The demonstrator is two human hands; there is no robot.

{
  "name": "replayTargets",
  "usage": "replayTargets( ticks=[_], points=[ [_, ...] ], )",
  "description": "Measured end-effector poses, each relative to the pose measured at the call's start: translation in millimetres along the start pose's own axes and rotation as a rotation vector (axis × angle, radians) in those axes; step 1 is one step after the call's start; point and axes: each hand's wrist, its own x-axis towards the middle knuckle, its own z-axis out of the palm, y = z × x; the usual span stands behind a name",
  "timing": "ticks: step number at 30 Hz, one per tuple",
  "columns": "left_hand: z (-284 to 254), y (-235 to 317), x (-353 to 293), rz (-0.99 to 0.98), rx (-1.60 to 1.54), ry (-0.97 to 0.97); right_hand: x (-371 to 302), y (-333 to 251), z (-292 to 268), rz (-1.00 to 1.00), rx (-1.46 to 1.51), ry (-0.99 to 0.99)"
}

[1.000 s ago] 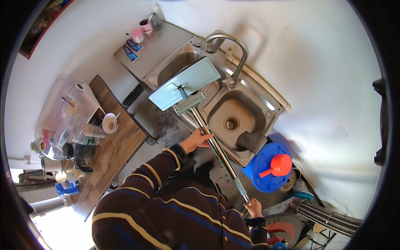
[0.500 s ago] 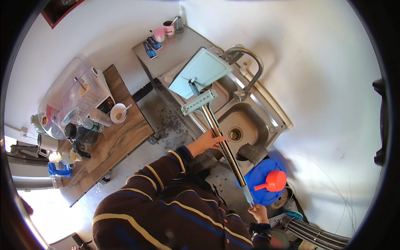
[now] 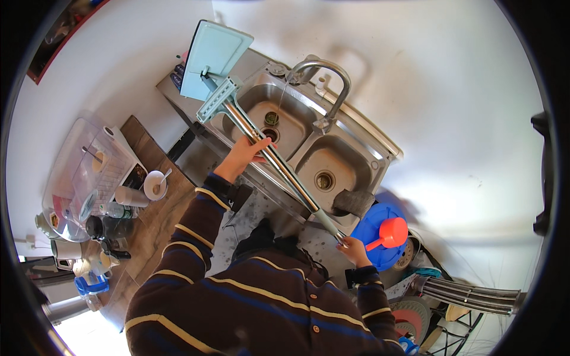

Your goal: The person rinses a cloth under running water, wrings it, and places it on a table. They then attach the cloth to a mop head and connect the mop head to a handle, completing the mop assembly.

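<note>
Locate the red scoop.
In the head view, right of center, the red scoop sits on the blue lid, just right of the right hand.

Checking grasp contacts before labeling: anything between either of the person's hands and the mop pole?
Nothing visible. The left hand is directly on the silver mop pole, below the pale blue head; the right hand grips its lower end. The faucet stands off to the side, between neither.
</note>
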Motion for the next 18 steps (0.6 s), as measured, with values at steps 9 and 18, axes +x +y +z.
replayTargets(
  ticks=[9,18],
  points=[
    [0,-81,10,-0.077,-0.062,-0.095,126,-82,-40,-0.413,0.077,0.132],
    [6,-136,7,-0.244,-0.175,-0.115,309,-198,-38,-0.415,0.235,0.144]
  ],
)
